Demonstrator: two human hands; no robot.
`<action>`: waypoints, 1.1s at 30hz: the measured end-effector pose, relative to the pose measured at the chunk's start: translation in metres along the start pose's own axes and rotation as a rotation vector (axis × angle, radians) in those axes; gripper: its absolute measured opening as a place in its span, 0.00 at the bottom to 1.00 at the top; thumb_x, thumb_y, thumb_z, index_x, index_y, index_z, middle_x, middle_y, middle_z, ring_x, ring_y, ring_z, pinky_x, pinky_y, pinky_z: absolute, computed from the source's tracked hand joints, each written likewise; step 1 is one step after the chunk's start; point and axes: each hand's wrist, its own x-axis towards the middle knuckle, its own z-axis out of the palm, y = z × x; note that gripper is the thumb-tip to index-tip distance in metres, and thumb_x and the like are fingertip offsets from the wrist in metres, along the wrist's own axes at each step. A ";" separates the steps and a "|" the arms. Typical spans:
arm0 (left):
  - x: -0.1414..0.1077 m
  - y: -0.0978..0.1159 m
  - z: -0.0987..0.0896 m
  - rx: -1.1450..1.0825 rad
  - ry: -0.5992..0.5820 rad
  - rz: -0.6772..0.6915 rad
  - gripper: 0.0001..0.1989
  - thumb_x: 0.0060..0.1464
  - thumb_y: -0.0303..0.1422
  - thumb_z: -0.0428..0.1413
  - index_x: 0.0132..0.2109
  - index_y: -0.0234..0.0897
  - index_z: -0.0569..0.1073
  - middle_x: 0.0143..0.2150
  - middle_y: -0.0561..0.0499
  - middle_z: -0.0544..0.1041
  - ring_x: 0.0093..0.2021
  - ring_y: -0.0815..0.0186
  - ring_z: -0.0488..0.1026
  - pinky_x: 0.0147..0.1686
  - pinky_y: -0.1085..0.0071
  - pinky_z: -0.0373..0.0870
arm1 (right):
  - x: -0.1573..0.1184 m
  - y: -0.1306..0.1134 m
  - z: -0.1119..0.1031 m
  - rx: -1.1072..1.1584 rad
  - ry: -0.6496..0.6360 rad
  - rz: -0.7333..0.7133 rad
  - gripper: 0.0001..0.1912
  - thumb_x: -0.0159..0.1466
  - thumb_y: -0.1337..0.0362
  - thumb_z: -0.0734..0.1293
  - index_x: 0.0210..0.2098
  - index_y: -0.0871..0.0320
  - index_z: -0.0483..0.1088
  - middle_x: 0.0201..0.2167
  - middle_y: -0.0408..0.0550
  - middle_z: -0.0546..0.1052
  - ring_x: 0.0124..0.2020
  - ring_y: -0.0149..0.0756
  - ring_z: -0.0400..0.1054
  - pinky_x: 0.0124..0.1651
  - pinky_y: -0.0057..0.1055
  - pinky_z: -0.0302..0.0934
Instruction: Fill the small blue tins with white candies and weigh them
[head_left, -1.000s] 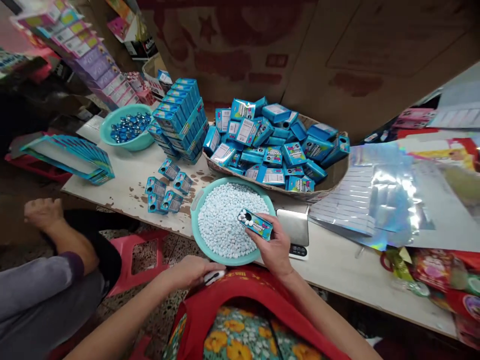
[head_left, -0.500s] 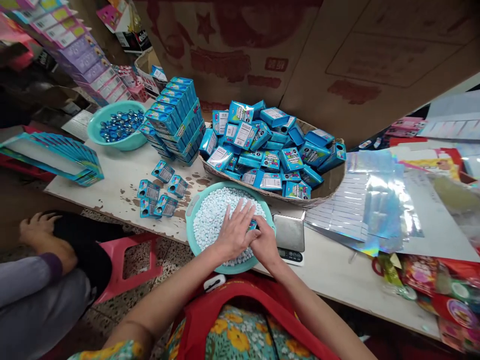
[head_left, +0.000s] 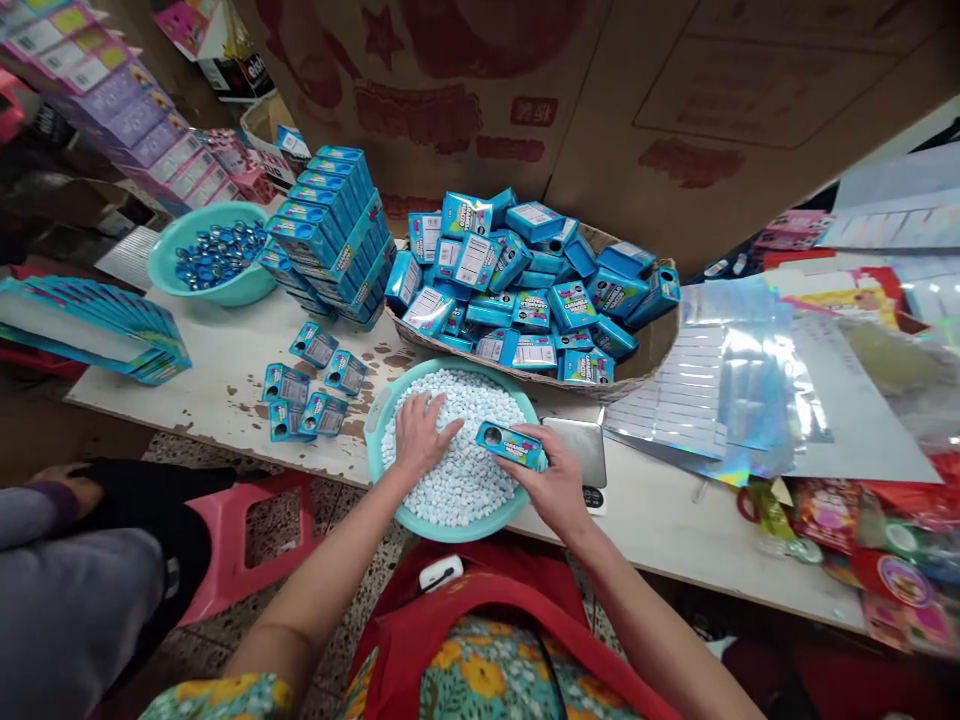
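My right hand [head_left: 553, 480] grips a small blue box [head_left: 511, 445] over the right side of a turquoise basin [head_left: 379, 440]. A dark round opening shows at the box's left end. White candies [head_left: 465, 480] fill much of the basin. My left hand [head_left: 421, 435] rests on the candies at the left, its fingers apart, holding nothing that I can see. To the right of the basin a small scale [head_left: 581, 450] is partly covered by my right hand.
A cardboard tray [head_left: 652, 370] heaped with blue boxes stands behind the basin. Several small boxes [head_left: 324, 413] and stacked boxes [head_left: 330, 235] are at the left, beyond them a bowl [head_left: 225, 292] of blue pieces. A person's leg [head_left: 150, 500] is beside a pink stool [head_left: 240, 520].
My hands have moved apart. The left one has shifted left onto the candies, and the right one has moved right with the blue box, which now shows clearly.
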 end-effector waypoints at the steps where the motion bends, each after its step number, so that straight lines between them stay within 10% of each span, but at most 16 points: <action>1: 0.001 0.003 0.006 0.051 -0.008 -0.013 0.28 0.55 0.51 0.51 0.57 0.38 0.68 0.55 0.41 0.67 0.57 0.51 0.61 0.56 0.56 0.56 | -0.001 0.002 0.001 -0.005 -0.001 0.012 0.17 0.53 0.60 0.74 0.41 0.53 0.71 0.40 0.47 0.74 0.42 0.40 0.69 0.46 0.36 0.64; 11: 0.010 0.034 0.026 -0.339 0.049 -0.230 0.10 0.53 0.38 0.54 0.30 0.37 0.72 0.30 0.52 0.71 0.34 0.66 0.68 0.38 0.72 0.63 | -0.018 0.012 0.004 -0.074 0.020 0.126 0.18 0.53 0.55 0.73 0.40 0.55 0.70 0.37 0.46 0.74 0.39 0.40 0.70 0.44 0.36 0.64; 16: 0.011 0.059 -0.010 -1.164 0.086 -0.563 0.15 0.45 0.43 0.59 0.28 0.36 0.65 0.21 0.57 0.63 0.19 0.74 0.59 0.21 0.76 0.57 | -0.021 0.011 0.006 -0.140 0.009 0.074 0.17 0.53 0.56 0.72 0.39 0.56 0.70 0.37 0.47 0.74 0.40 0.40 0.70 0.44 0.37 0.64; 20: 0.007 0.091 -0.043 -1.594 0.071 -0.558 0.16 0.44 0.40 0.61 0.31 0.37 0.62 0.23 0.57 0.65 0.19 0.74 0.63 0.19 0.77 0.58 | -0.017 -0.002 0.019 -0.203 -0.043 0.036 0.15 0.54 0.59 0.71 0.40 0.55 0.70 0.37 0.48 0.74 0.40 0.41 0.69 0.43 0.37 0.64; 33: 0.016 0.103 -0.059 -1.508 0.281 -0.504 0.14 0.45 0.40 0.60 0.28 0.35 0.65 0.20 0.58 0.65 0.19 0.73 0.66 0.21 0.76 0.65 | 0.002 -0.016 0.037 -0.232 -0.091 0.000 0.15 0.52 0.62 0.72 0.40 0.56 0.70 0.36 0.47 0.74 0.40 0.41 0.69 0.43 0.35 0.62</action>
